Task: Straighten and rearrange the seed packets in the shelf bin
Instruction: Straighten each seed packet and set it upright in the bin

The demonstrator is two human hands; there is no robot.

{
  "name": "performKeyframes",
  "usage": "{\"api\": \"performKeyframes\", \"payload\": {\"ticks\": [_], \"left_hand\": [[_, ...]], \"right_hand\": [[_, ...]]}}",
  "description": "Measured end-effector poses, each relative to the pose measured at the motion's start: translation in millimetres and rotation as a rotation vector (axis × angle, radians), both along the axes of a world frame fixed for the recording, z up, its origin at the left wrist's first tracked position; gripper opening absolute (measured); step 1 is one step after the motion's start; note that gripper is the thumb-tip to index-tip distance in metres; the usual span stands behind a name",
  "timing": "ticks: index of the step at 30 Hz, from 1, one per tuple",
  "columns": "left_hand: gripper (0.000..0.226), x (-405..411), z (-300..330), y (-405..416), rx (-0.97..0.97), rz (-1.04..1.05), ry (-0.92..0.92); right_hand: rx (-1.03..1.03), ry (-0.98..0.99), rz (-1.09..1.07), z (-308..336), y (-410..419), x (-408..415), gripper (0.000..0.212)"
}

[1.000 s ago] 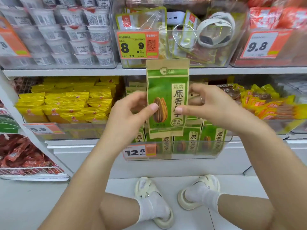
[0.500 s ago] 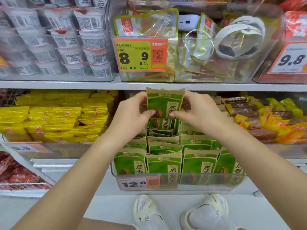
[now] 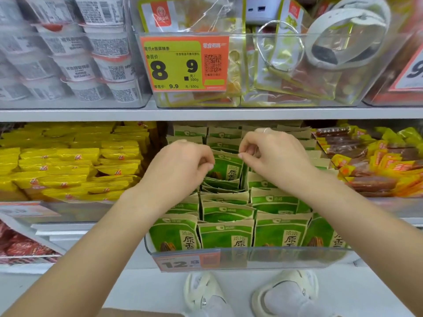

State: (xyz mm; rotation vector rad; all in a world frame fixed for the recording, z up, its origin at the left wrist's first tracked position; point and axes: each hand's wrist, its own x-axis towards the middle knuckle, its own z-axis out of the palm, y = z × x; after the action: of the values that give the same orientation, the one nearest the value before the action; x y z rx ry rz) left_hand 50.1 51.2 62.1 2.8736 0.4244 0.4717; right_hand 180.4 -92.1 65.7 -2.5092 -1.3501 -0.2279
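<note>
A clear shelf bin (image 3: 320, 251) with a 12.8 price tag (image 3: 183, 263) holds several rows of upright green-and-kraft seed packets (image 3: 226, 236). One seed packet (image 3: 225, 170) stands in the middle column, further back, sunk partly among its neighbours. My left hand (image 3: 183, 162) pinches its left top edge with curled fingers. Curled the same way, my right hand (image 3: 269, 154) pinches its right top corner. Both hands hover over the bin's middle rows and hide the packets beneath them.
Yellow snack packs (image 3: 75, 165) fill the bin to the left; brown and yellow packs (image 3: 375, 170) fill the one to the right. The shelf board (image 3: 68, 114) above carries white cups (image 3: 75, 65) and a clear bin (image 3: 251, 97). My sandalled feet (image 3: 286, 291) stand below.
The packet held up in front of the shelf has gone down into the bin's middle column. Both hands followed it forward and down, and the view has moved closer.
</note>
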Motion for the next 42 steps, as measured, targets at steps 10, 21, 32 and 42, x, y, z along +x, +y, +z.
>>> {"api": "performKeyframes", "payload": {"ticks": [10,21,32,42], "left_hand": [[0.028,29.8,9.9,1.0,0.229,-0.158,0.453],[0.024,4.6,7.2,-8.8,0.226,-0.098,0.126],[0.018,-18.3,19.3,0.1,0.076,-0.026,-0.412],[0.014,-35.6,52.5,-19.4,-0.022,-0.075,-0.701]], "right_hand": [[-0.131,-0.006,0.051,-5.9,-2.4,-3.9,0.034],[-0.103,0.262,0.070,-3.6,2.7,10.0,0.041],[-0.188,0.330,0.051,6.4,-13.8,2.4,0.051],[0.289,0.642,0.212,24.2,-31.2,-32.8,0.049]]}}
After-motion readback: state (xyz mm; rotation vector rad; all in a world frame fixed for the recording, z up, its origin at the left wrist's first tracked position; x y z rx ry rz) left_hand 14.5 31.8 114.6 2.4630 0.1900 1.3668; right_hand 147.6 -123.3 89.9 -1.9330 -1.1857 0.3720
